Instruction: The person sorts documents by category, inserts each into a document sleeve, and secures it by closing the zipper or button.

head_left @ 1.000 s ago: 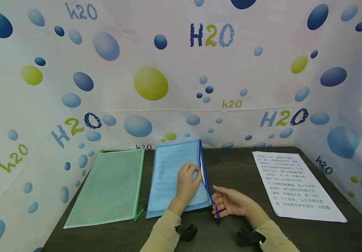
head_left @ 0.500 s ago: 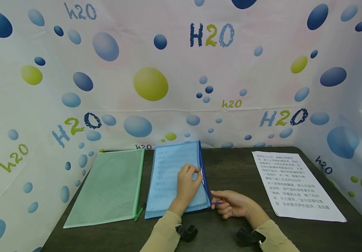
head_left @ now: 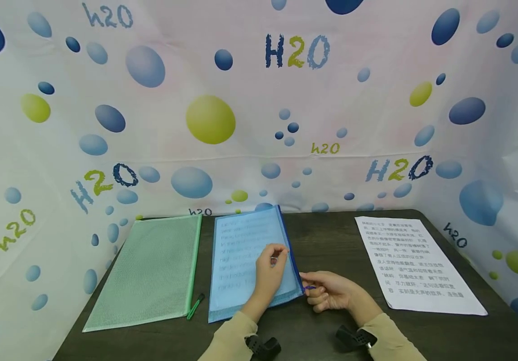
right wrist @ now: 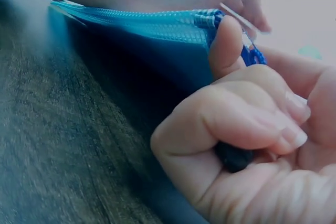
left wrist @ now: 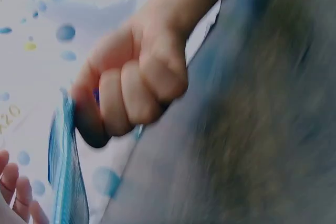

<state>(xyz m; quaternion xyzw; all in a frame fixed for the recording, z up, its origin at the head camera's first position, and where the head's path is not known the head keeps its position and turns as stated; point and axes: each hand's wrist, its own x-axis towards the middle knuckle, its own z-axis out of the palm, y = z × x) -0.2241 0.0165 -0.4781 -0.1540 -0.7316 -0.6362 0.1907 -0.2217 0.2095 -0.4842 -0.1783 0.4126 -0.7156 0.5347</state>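
A blue mesh zip pouch (head_left: 240,250) with a printed sheet inside lies in front of me, its right side raised off the table. My left hand (head_left: 270,271) is over its right part, thumb and forefinger pinching at the zip edge. At the lower right corner my right hand (head_left: 333,292) grips the blue zip pull (head_left: 309,288), fingers curled round its cord. Under those fingers a black cord end (right wrist: 233,157) shows in the right wrist view. The left wrist view has the right hand (left wrist: 136,82) close against the pouch edge (left wrist: 65,166).
On the left lies a green mesh pouch (head_left: 150,271) with a green zip pull (head_left: 195,307) by its corner. A printed white sheet (head_left: 416,265) lies at the right of the dark table (head_left: 326,240). A patterned backdrop (head_left: 249,125) stands behind.
My right hand has taken hold of the zip pull, which hung loose a second ago. The blue pouch has tilted a little, and the white gap along its right edge no longer shows.
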